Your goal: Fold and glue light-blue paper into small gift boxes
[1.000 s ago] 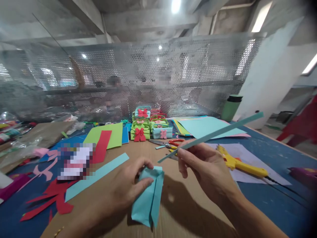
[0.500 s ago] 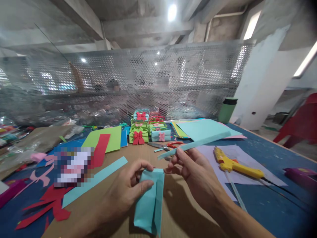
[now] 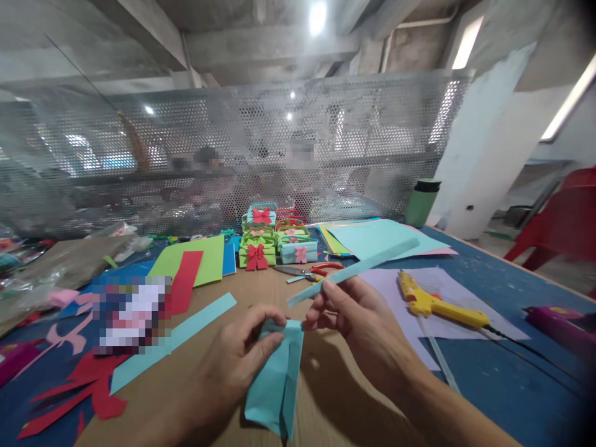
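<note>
My left hand (image 3: 233, 366) pinches the top of a folded light-blue paper piece (image 3: 274, 385) that hangs down over the brown cardboard sheet (image 3: 335, 397). My right hand (image 3: 358, 323) is closed on a long light-blue paper strip (image 3: 358, 268), which slants up to the right. The strip's near end sits just above the folded piece's top edge, and the fingertips of both hands almost meet there.
Small paper gift boxes with red bows (image 3: 274, 239) stand at the back. Red-handled scissors (image 3: 307, 270), a yellow glue gun (image 3: 437, 304), coloured paper sheets (image 3: 382, 239), another blue strip (image 3: 177, 341), red cut-outs (image 3: 79, 397) and a green cup (image 3: 421, 203) lie around. People sit behind the mesh screen (image 3: 261, 143).
My right hand lowered the strip from a steep upward slant and brought its near end down to the top of the folded piece. My left hand kept its grip.
</note>
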The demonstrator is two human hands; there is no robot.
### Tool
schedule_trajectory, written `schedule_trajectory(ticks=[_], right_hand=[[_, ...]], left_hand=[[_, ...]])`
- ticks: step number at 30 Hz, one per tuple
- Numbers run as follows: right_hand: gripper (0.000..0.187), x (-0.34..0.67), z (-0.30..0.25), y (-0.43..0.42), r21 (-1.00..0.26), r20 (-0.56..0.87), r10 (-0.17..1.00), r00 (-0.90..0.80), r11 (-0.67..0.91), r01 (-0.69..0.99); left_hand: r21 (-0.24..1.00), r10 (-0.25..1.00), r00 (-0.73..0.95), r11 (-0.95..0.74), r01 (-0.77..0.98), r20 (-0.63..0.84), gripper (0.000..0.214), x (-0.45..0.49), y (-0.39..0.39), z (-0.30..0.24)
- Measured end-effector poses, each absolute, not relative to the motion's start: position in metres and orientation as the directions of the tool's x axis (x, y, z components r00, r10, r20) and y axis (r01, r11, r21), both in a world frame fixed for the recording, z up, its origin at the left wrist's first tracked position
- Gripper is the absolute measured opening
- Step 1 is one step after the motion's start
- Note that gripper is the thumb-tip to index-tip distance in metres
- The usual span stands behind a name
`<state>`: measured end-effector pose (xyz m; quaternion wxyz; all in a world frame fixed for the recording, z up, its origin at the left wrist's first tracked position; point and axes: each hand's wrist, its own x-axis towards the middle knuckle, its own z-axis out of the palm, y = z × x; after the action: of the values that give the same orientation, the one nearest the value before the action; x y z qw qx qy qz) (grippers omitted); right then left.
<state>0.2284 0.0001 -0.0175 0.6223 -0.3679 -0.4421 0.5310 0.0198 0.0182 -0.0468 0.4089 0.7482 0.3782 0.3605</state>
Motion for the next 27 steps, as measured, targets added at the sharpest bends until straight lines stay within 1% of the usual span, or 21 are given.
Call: schedule_trajectory(ticks=[5, 7, 9, 11, 13, 15, 18, 21, 24, 27], right_hand=[[0.028, 0.228, -0.019, 0.001, -0.914, 0.111, 0.993, 0.026, 0.112, -0.389], [0.028, 0.228, -0.02, 0.002, -0.908, 0.102, 0.995, 0.019, 0.1, -0.406], [0.03, 0.227, -0.019, 0.003, -0.904, 0.094, 0.995, 0.037, 0.1, -0.416], [0.032, 0.227, -0.017, 0.003, -0.901, 0.089, 0.992, 0.091, 0.119, -0.416], [0.035, 0.227, -0.015, 0.003, -0.901, 0.094, 0.985, 0.143, 0.146, -0.409], [0.035, 0.226, -0.014, 0.002, -0.903, 0.108, 0.982, 0.154, 0.162, -0.399], [0.031, 0.221, -0.017, -0.002, -0.901, 0.179, 0.978, 0.106, 0.207, -0.382], [0.03, 0.214, -0.02, -0.007, -0.892, 0.24, 0.971, 0.007, 0.223, -0.394], [0.031, 0.209, -0.021, -0.01, -0.905, 0.229, 0.973, -0.037, 0.199, -0.377], [0.032, 0.211, -0.022, -0.008, -0.903, 0.21, 0.978, -0.014, 0.188, -0.386]], left_hand=[[0.802, 0.81, 0.461, -0.523, 0.288, 0.363, 0.012, 0.025, 0.018, -0.043], [0.784, 0.801, 0.464, -0.543, 0.301, 0.377, 0.012, 0.026, 0.017, -0.043], [0.816, 0.832, 0.439, -0.492, 0.304, 0.338, 0.012, 0.026, 0.017, -0.045], [0.872, 0.88, 0.394, -0.393, 0.291, 0.265, 0.017, 0.025, 0.019, -0.048], [0.928, 0.916, 0.358, -0.279, 0.248, 0.18, 0.025, 0.025, 0.022, -0.051], [0.966, 0.927, 0.36, -0.186, 0.182, 0.11, 0.028, 0.024, 0.025, -0.053], [0.994, 0.915, 0.403, -0.065, 0.09, 0.023, 0.033, 0.026, 0.027, -0.052], [0.999, 0.889, 0.457, 0.035, -0.005, -0.029, 0.039, 0.03, 0.024, -0.048], [0.993, 0.884, 0.465, 0.098, -0.069, -0.055, 0.041, 0.032, 0.022, -0.046], [0.995, 0.898, 0.438, 0.08, -0.061, -0.046, 0.039, 0.031, 0.023, -0.045]])
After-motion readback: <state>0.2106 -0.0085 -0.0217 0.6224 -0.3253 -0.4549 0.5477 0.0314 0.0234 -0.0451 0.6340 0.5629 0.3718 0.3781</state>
